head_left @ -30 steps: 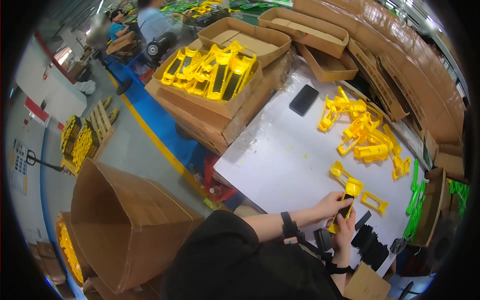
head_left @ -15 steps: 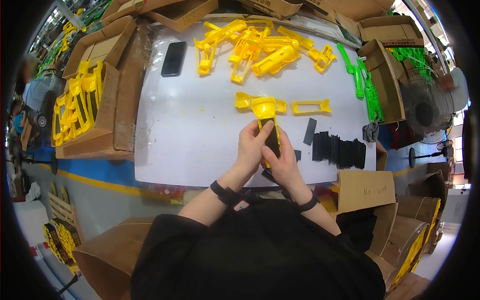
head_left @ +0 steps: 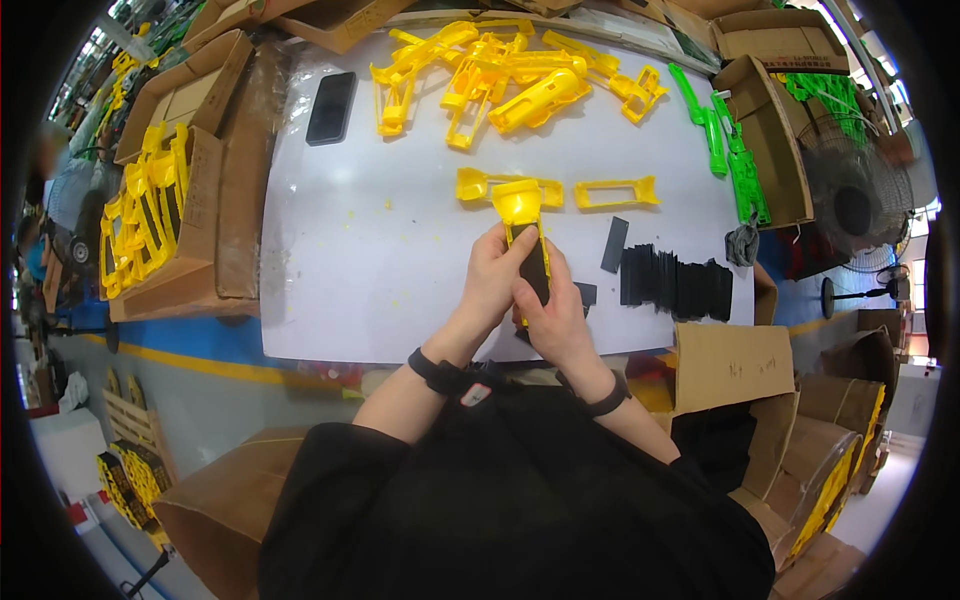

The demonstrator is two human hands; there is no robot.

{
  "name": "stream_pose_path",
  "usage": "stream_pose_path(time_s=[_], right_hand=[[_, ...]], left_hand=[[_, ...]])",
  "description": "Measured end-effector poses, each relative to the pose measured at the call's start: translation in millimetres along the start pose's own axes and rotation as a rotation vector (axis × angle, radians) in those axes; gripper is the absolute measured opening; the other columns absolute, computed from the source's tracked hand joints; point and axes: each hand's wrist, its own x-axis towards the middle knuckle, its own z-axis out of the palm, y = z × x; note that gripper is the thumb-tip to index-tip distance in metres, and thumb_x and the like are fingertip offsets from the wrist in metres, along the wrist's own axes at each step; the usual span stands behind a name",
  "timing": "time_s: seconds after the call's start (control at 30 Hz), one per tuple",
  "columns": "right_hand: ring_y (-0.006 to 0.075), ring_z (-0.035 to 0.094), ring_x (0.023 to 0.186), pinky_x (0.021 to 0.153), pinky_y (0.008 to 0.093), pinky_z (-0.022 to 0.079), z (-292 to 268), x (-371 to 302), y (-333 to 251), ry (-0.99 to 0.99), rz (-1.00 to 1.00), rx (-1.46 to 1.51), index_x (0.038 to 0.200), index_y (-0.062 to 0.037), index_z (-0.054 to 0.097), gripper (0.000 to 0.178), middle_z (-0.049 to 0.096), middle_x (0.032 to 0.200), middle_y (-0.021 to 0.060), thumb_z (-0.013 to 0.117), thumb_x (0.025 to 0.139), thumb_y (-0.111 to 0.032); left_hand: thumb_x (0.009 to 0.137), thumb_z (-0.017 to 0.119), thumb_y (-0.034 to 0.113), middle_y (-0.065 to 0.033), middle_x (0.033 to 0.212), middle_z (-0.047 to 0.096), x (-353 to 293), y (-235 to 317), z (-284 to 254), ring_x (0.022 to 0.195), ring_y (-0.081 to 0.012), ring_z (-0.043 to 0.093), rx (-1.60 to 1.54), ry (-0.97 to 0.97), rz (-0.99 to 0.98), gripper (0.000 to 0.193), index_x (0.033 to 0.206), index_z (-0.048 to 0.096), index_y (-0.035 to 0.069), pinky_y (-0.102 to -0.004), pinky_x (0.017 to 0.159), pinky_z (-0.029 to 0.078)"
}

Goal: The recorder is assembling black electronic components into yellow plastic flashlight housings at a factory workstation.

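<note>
Both hands, left hand (head_left: 492,272) and right hand (head_left: 556,310), clamped together on yellow plastic part (head_left: 519,205) with black strip (head_left: 535,268), over white counter (head_left: 380,260), black strip stack (head_left: 675,285) just right, yellow parts pile (head_left: 500,75) beyond

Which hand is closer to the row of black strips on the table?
Right. The right hand is just beside the row of black strips, to its left; the left hand lies farther away, beyond the right one.

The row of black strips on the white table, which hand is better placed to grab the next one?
The right hand, probably. The row of black strips lies on its side of the table, close by, while the left hand grips the yellow part from the far side.
</note>
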Motion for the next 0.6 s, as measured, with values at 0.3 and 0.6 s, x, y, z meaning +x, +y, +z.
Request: stream_pose_path(time_s=[0.3,0.6], right_hand=[[0.0268,0.067,0.079,0.069,0.0335,0.052,-10,1,9,0.02,-0.012,-0.153,0.132,0.0048,0.036,0.067,0.064,0.092,0.0201,0.066,0.084,-0.031],[0.0287,0.068,0.08,0.069,0.0343,0.053,-8,7,7,0.055,-0.139,-0.243,0.135,0.0021,0.034,0.055,0.064,0.093,0.0202,0.056,0.091,-0.023]], left_hand=[[0.096,0.054,0.024,0.0003,0.083,0.059,2,-16,-4,0.07,-0.0066,0.056,-0.159,-0.085,-0.205,0.02,0.098,0.057,0.005,-0.0226,0.063,0.048],[0.094,0.056,0.017,-0.0008,0.081,0.061,17,1,-3,0.069,-0.0078,0.059,-0.158,-0.099,-0.06,0.013,0.096,0.059,0.005,-0.0229,0.062,0.049]])
